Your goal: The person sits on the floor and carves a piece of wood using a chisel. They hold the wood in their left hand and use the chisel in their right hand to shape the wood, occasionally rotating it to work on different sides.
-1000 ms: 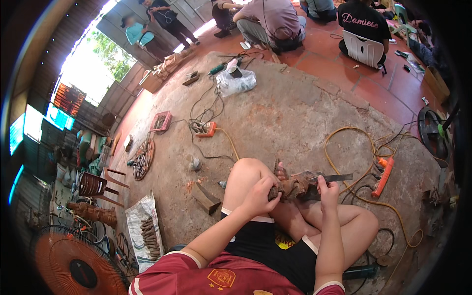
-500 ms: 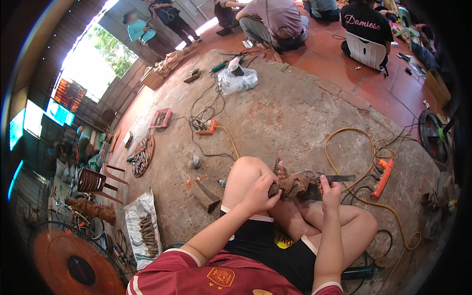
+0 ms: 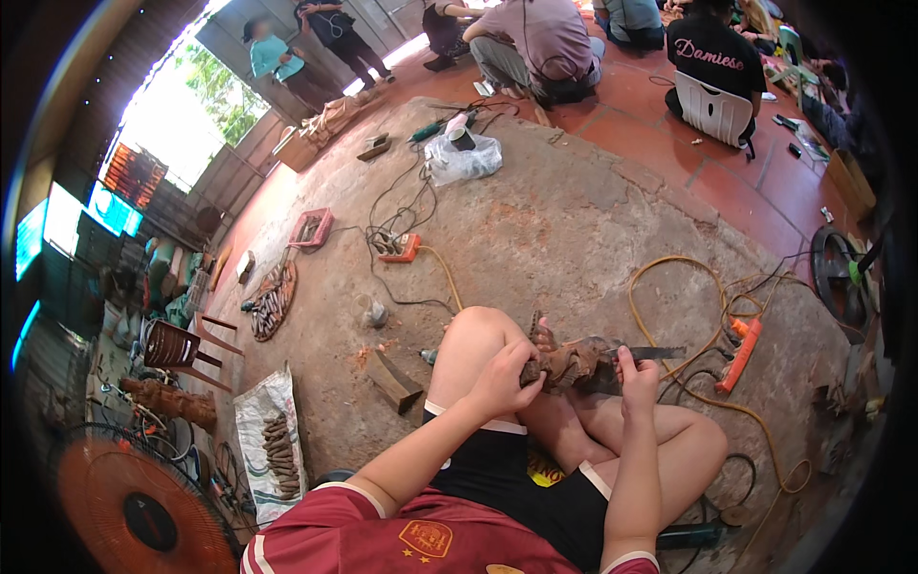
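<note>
A brown carved wooden piece point(image 3: 577, 362) with a knobbly surface lies across my bare feet, between my crossed legs. The fingers of my left hand point(image 3: 505, 373) are closed around its left end. At the other end, my right hand point(image 3: 638, 379) pinches a thin, dark, flat strip point(image 3: 662, 353), which could be a file or a blade. The strip's inner end meets the right side of the carving, and its free end points right. My fingers hide part of both things.
An orange power strip point(image 3: 739, 356) with a looping yellow cable lies right of my knee. To the left are a wood block point(image 3: 393, 385), a white sack point(image 3: 251, 421) bearing several brown pieces, and a fan point(image 3: 143, 507). Several people sit ahead, near a plastic bag point(image 3: 464, 163).
The whole view has shifted slightly. Both hands keep their grips, and the carving and strip stay in nearly the same position.
</note>
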Demonstrator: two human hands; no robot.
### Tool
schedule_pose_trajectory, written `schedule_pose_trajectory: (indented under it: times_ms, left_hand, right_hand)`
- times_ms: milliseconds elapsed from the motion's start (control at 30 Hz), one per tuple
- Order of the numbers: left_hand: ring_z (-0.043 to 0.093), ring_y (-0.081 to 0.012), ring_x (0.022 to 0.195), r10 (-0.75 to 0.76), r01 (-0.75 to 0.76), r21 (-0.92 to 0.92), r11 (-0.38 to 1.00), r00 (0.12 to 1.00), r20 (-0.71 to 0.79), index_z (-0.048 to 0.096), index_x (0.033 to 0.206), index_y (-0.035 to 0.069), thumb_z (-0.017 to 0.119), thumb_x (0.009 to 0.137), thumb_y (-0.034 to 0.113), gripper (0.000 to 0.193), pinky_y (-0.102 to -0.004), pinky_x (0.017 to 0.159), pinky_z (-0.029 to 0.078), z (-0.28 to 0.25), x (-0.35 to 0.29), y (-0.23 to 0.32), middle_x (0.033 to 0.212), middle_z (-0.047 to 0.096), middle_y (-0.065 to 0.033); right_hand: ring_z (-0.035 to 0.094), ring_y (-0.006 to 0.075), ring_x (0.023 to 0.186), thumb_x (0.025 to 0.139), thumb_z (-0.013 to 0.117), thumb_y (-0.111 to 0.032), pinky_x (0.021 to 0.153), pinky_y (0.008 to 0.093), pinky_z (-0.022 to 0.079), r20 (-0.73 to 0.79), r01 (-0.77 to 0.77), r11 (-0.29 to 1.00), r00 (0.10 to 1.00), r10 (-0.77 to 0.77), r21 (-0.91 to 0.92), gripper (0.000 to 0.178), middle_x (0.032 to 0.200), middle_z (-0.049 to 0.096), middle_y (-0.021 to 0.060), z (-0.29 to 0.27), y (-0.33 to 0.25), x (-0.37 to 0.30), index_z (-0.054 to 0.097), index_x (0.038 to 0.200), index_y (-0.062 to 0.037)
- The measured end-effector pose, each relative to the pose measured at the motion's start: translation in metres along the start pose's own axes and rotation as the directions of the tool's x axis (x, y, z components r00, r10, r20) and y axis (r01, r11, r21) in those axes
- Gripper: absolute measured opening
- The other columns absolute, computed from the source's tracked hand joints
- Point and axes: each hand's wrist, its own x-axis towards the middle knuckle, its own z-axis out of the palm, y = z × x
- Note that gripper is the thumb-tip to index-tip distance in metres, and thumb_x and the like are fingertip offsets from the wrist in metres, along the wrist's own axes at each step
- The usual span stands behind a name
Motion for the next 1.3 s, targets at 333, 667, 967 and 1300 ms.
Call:
schedule_pose_trajectory:
  times_ms: [333, 667, 967, 1300]
  left_hand:
    - [0.059, -0.0399, 0.092, -0.024, 0.024, 0.007, 1.000, 0.999, 0.022, 0.055, 0.098, 0.002, 0.072, 0.076, 0.010, 0.029, -0.0433, 0.079, 0.050, -0.004, -0.004, -0.007, 0.094, 0.059, -0.0188]
    - [0.059, -0.0345, 0.081, 0.004, -0.006, 0.170, 0.985, 1.000, 0.012, 0.056, 0.090, 0.003, 0.075, 0.074, 0.010, 0.026, -0.0412, 0.073, 0.049, -0.010, 0.013, 0.024, 0.086, 0.059, -0.0158]
    - [0.056, -0.0318, 0.076, -0.070, 0.067, 0.070, 0.995, 0.997, 0.033, 0.053, 0.089, 0.003, 0.075, 0.074, 0.005, 0.027, -0.0385, 0.070, 0.046, 0.001, 0.002, 0.005, 0.081, 0.054, -0.0136]
    - [0.055, -0.0295, 0.076, -0.063, 0.062, 0.075, 0.995, 0.998, 0.019, 0.052, 0.088, 0.003, 0.076, 0.075, 0.006, 0.027, -0.0368, 0.070, 0.046, 0.001, 0.006, 0.006, 0.081, 0.054, -0.0122]
  right_hand:
    - [0.047, 0.0042, 0.052, 0.089, 0.075, -0.022, 0.048, 0.0220, 0.032, 0.006, -0.011, 1.000, 1.000, 0.011, -0.007, 0.026, 0.062, 0.059, -0.0023, 0.008, 0.001, -0.003, 0.069, 0.072, -0.0026]
    - [0.058, 0.0062, 0.067, 0.089, 0.074, -0.020, 0.059, 0.0241, 0.046, 0.140, 0.003, 0.999, 0.990, 0.002, -0.037, 0.023, 0.076, 0.068, 0.0008, -0.004, -0.015, -0.012, 0.072, 0.084, 0.0022]
    - [0.053, 0.0028, 0.067, 0.089, 0.073, -0.012, 0.058, 0.0218, 0.042, 0.257, 0.109, 0.992, 0.959, -0.122, 0.064, 0.010, 0.077, 0.065, -0.0043, 0.015, -0.028, -0.023, 0.072, 0.092, -0.0023]
    - [0.053, 0.0030, 0.065, 0.090, 0.072, -0.016, 0.056, 0.0230, 0.042, 0.301, 0.158, 0.986, 0.944, -0.138, -0.043, 0.015, 0.074, 0.066, -0.0014, 0.040, -0.034, -0.026, 0.072, 0.090, -0.0004]
